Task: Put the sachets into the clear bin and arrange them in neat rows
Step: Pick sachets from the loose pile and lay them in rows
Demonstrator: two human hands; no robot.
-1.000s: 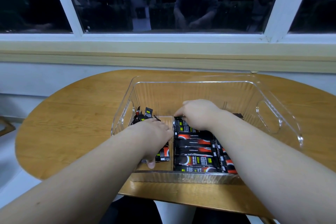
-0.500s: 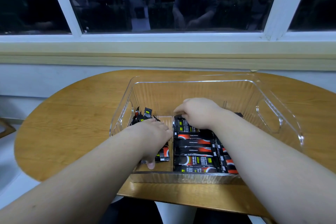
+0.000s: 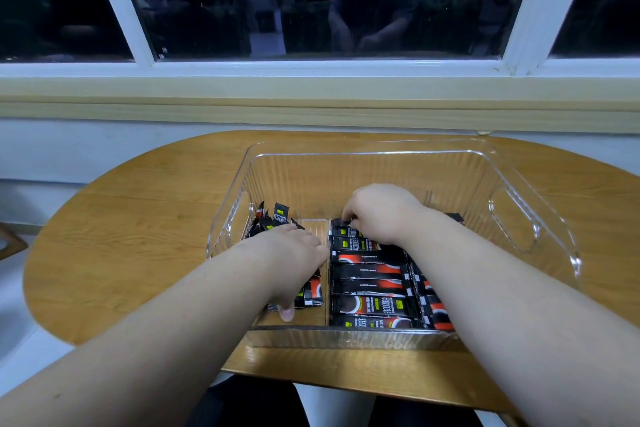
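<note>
Little changes, so the rows stay unfinished: our right hand [image 3: 379,215] still curls its fingers [image 3: 347,218] onto the far sachet [image 3: 337,230]; we cannot tell how the left hand [image 3: 294,255] fingers lie over the loose sachets [image 3: 277,217].

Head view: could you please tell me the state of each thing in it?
Clear bin, open-topped, upright on the table.
Sachet row, lying flat, neatly stacked, bin's right side.
Loose sachets, jumbled, bin's left side.
Left hand, palm down on loose sachets; grip hidden.
Right hand, fingers pinch the row's far end.
</note>
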